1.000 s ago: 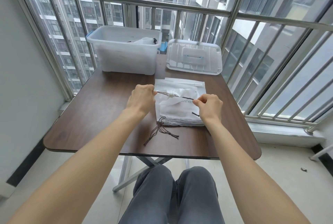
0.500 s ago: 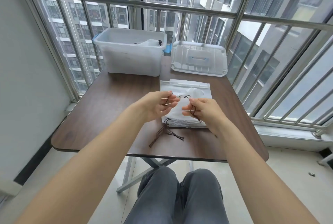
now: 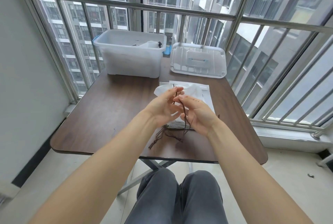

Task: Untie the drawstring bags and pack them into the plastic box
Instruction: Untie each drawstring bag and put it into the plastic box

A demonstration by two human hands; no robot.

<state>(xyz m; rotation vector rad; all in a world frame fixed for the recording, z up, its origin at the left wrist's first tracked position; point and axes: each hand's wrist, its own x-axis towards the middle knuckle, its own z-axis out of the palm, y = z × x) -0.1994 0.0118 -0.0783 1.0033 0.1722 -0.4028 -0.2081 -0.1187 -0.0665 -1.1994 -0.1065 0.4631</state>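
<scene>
Both hands have turned palm-in and drawn close since half a second ago, and a brown cord (image 3: 185,115) now hangs loose between them instead of being pinched taut. I see my left hand (image 3: 163,109) with fingers nearly straight, tips touching the cord's upper end; my right hand (image 3: 197,113) has relaxed fingers, the cord running down across its palm side. I can't tell if either thumb pinches it. Just beyond the fingertips lies a white bag (image 3: 191,91) on the stack of bags (image 3: 207,97); below my wrists, loose cords (image 3: 162,137) lie on the table (image 3: 108,112). Well beyond the fingers stand the box (image 3: 131,61) and, to its right, its lid (image 3: 198,61), by the balcony railing (image 3: 180,10).
</scene>
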